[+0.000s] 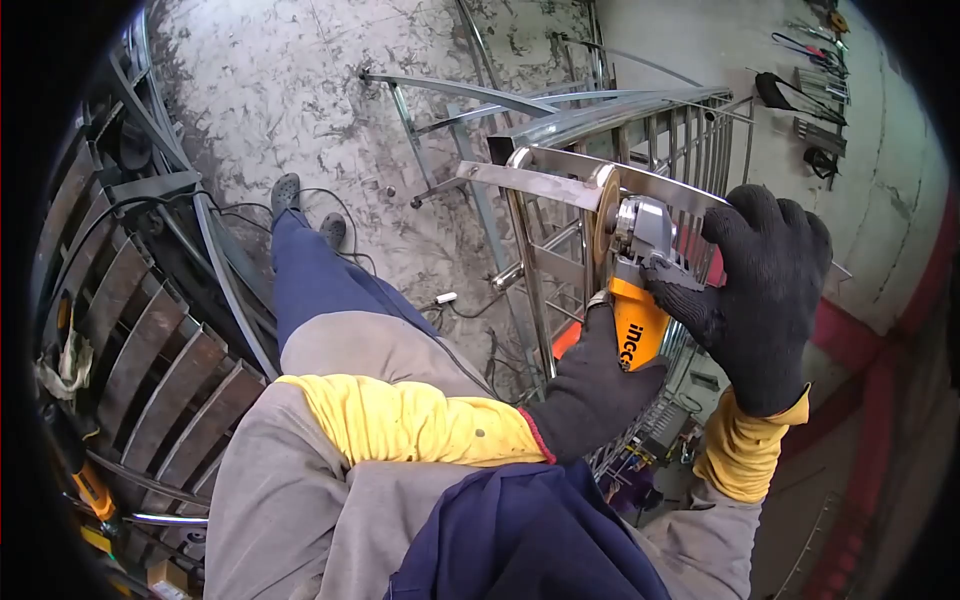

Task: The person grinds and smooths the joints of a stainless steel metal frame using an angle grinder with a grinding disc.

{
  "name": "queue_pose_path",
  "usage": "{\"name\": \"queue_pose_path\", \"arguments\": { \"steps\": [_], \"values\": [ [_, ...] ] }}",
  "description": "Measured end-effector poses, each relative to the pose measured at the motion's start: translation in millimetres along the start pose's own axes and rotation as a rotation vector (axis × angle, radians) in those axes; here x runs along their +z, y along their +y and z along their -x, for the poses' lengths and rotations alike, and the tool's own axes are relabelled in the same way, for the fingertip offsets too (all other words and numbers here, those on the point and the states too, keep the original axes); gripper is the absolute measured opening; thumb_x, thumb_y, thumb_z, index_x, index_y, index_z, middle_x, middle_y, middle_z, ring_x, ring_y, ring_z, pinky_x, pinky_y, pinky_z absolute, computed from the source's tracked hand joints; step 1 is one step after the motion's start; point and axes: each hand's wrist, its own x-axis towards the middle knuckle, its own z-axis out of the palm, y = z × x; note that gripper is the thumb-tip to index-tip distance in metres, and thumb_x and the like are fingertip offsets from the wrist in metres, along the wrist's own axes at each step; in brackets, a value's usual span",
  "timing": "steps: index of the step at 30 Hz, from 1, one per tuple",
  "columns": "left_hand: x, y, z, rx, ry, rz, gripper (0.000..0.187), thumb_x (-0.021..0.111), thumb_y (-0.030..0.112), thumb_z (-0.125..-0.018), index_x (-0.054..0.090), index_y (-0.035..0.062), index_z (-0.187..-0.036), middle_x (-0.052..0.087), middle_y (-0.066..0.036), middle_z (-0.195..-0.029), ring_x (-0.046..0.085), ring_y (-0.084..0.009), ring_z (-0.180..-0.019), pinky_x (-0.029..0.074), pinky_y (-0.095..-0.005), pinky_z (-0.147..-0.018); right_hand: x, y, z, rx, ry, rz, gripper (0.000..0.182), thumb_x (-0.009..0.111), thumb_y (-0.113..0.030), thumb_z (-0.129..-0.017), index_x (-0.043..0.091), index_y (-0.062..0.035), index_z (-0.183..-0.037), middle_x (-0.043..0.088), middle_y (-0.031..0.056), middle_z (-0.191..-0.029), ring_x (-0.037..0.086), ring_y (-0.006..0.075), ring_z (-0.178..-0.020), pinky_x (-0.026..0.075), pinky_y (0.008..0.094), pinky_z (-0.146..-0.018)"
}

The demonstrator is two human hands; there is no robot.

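Both gloved hands hold an orange angle grinder (636, 300) up against a stainless steel railing frame (560, 180). The left hand (590, 385) is wrapped around the grinder's orange body from below, fingers closed on it. The right hand (765, 290) sits just beside and above, gripping the grey gear head, its fingers curled around it. The grinding disc (604, 222) stands on edge between the two hands' reach and touches the flat top rail. Beneath lies a scratched concrete floor (290, 100).
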Motion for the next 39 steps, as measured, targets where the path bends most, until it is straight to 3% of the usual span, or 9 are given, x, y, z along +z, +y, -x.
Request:
{"name": "queue_pose_path", "arguments": {
  "steps": [10, 17, 19, 39],
  "values": [
    [0.5, -1.3, -0.7, -0.034, -0.029, 0.037, 0.078, 0.081, 0.033, -0.086, 0.038, -0.0001, -0.141, 0.068, -0.023, -0.11, 0.072, -0.0392, -0.098, 0.057, -0.0485, -0.086, 1.7, -1.7, -0.1, 0.004, 0.021, -0.042, 0.054, 0.083, -0.054, -0.074, 0.064, -0.0077, -0.095, 0.056, 0.0083, -0.094, 0.055, 0.0307, -0.085, 0.04, 0.046, -0.083],
    [-3.8, 4.4, 0.5, -0.056, -0.035, 0.007, 0.075, 0.082, 0.034, -0.086, 0.04, 0.0004, -0.138, 0.068, -0.024, -0.111, 0.072, -0.0414, -0.1, 0.056, -0.0503, -0.086, 0.2, -3.0, -1.3, 0.032, -0.028, -0.019, 0.057, 0.08, -0.058, -0.076, 0.062, -0.0079, -0.095, 0.056, 0.0087, -0.095, 0.054, 0.0315, -0.086, 0.04, 0.0462, -0.083],
    [-1.0, 4.9, 2.6, -0.033, -0.025, 0.015, 0.075, 0.082, 0.035, -0.086, 0.04, 0.0006, -0.138, 0.068, -0.024, -0.111, 0.072, -0.0419, -0.1, 0.056, -0.0506, -0.086, -2.4, -2.5, 0.4, 0.064, -0.035, -0.039, 0.06, 0.084, -0.06, -0.069, 0.07, -0.0096, -0.098, 0.059, 0.008, -0.095, 0.058, 0.0308, -0.089, 0.043, 0.0492, -0.086],
    [-10.7, 14.8, 4.1, -0.11, -0.075, 0.062, 0.077, 0.083, 0.034, -0.086, 0.038, -0.0004, -0.138, 0.07, -0.024, -0.108, 0.074, -0.0386, -0.094, 0.057, -0.0488, -0.083, -3.9, -4.4, -2.3, 0.093, -0.085, -0.057, 0.061, 0.085, -0.057, -0.069, 0.071, -0.0101, -0.105, 0.058, 0.0097, -0.102, 0.057, 0.0318, -0.094, 0.041, 0.0511, -0.09]
  ]
}}
